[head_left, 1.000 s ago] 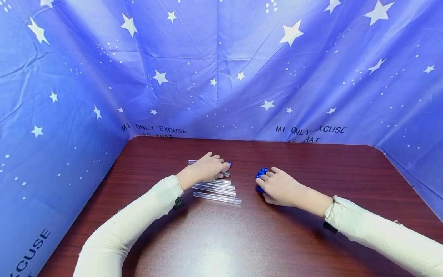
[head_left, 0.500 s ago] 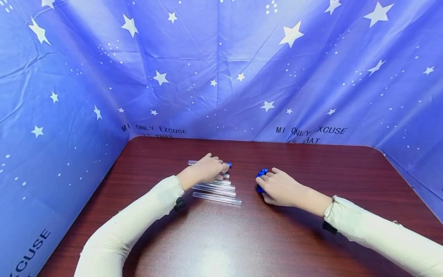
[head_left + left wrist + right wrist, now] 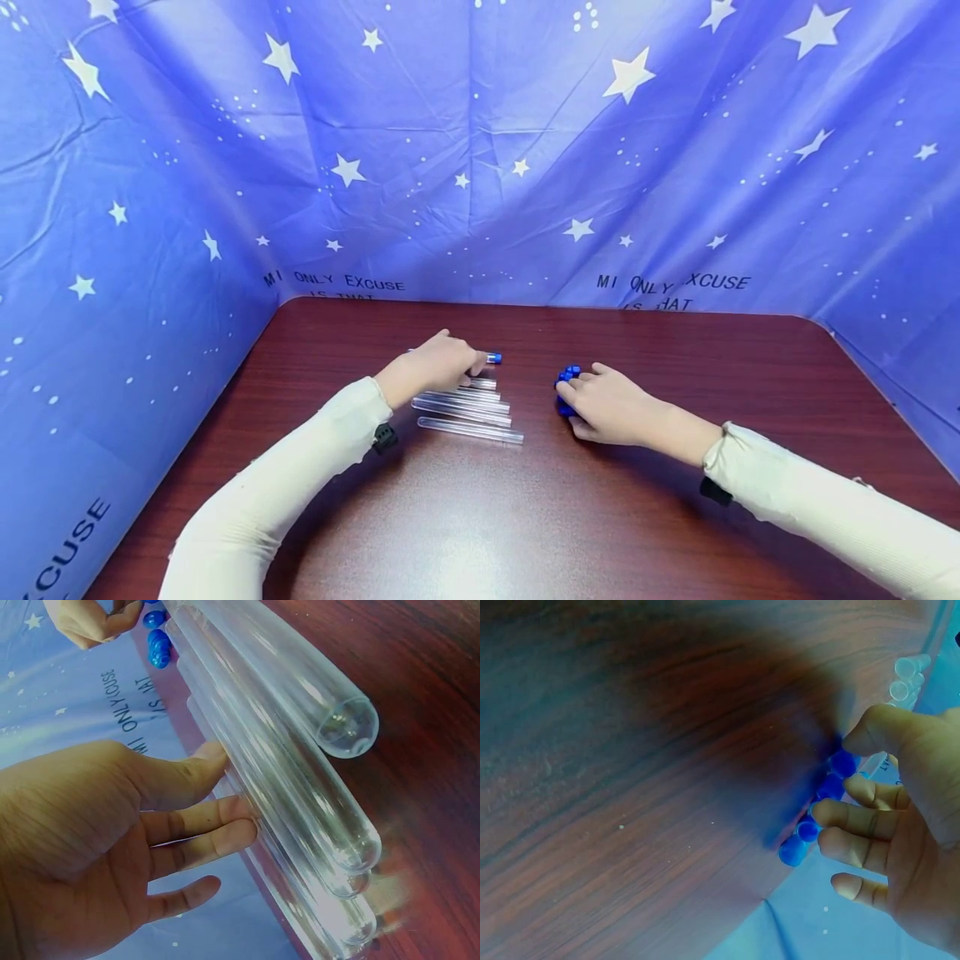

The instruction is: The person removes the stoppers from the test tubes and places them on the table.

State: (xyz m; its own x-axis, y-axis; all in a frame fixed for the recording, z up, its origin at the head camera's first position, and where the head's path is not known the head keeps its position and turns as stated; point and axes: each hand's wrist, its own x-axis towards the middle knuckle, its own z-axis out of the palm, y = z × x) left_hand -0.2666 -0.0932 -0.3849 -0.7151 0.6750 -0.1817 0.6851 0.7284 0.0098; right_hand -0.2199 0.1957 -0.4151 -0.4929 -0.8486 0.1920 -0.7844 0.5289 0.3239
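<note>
In the head view my left hand (image 3: 433,364) reaches over the far end of a row of clear test tubes (image 3: 468,429). A blue-capped test tube (image 3: 496,358) sticks out past its fingertips. The left wrist view shows this hand (image 3: 112,832) with fingers extended, thumb and fingertips at the side of the tubes (image 3: 292,772); whether they touch is unclear. My right hand (image 3: 611,406) is over a cluster of small blue caps (image 3: 566,392). In the right wrist view its loosely bent fingers (image 3: 855,817) lie beside the caps (image 3: 808,829), pinching none visibly.
A dark red wooden table (image 3: 637,517) bears everything. Behind it and at the sides hangs a blue curtain (image 3: 480,167) with white stars. The tubes lie left of the caps, roughly parallel, rounded ends to the left.
My left hand has drawn slightly left and back from the blue cap, so more of the capped tube's end shows. The right hand has barely moved at the caps.
</note>
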